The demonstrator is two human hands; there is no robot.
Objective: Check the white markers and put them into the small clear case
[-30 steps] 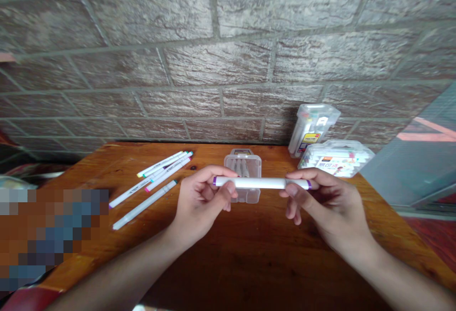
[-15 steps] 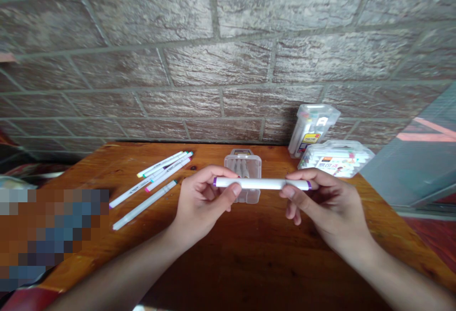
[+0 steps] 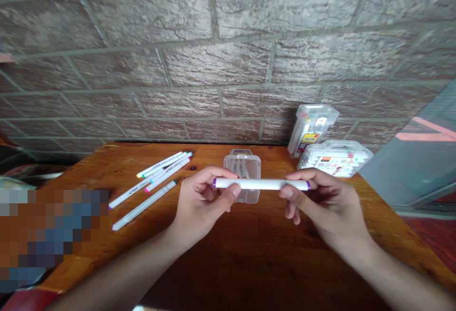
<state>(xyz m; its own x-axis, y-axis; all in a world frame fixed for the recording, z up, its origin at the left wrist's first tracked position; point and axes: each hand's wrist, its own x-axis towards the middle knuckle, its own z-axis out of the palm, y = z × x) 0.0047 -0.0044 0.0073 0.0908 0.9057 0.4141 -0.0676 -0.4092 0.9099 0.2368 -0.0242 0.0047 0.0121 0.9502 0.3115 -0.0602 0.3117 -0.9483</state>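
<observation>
I hold a white marker (image 3: 261, 184) with purple ends level above the wooden table (image 3: 249, 254). My left hand (image 3: 203, 202) pinches its left end between thumb and fingers. My right hand (image 3: 320, 202) pinches its right end the same way. Just behind the marker lies a small clear plastic case (image 3: 242, 166) with a few markers inside it.
Several loose white markers (image 3: 156, 173) with coloured caps lie on the table's left side. Two clear marker boxes, one upright (image 3: 313, 128) and one lying flat (image 3: 335, 159), stand at the back right by the brick wall (image 3: 213, 54). A blurred patch covers the front left.
</observation>
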